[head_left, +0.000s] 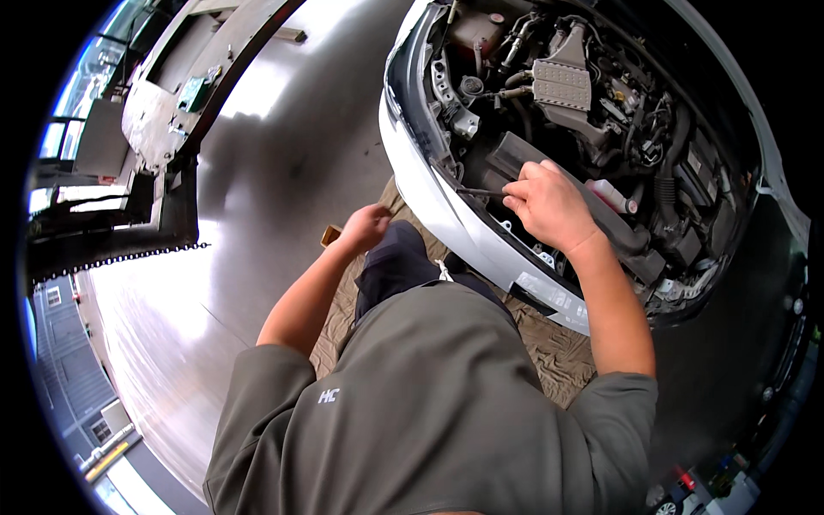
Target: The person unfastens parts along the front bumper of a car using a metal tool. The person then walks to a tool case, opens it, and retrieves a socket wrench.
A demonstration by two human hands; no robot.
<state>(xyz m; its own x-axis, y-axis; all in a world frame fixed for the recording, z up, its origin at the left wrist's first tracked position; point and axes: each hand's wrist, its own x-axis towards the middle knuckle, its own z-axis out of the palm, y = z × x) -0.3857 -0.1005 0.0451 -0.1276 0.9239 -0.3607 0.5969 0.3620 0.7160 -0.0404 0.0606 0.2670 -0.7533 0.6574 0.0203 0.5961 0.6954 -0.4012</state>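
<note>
My right hand point(549, 206) is closed in a pinch around a thin dark rod point(481, 192). It hovers over the front edge of the engine bay, and the rod points left toward the white car's front rim point(421, 184). Beneath this hand lies a long black cover point(592, 202). Lower and to the left, my left hand point(369, 227) is curled closed above my dark trouser leg. Whatever its fingers hold, if anything, is hidden and a little blurred. A small brown block-like thing point(330, 234) shows just beside that hand.
The open engine bay holds a ribbed grey engine cover point(562, 84), hoses and a pale reservoir point(476, 30). A crumpled brown cloth point(558, 352) lies under me on the shiny grey floor point(318, 112). At left stands a worn metal bench point(163, 120) with a hanging chain point(120, 262).
</note>
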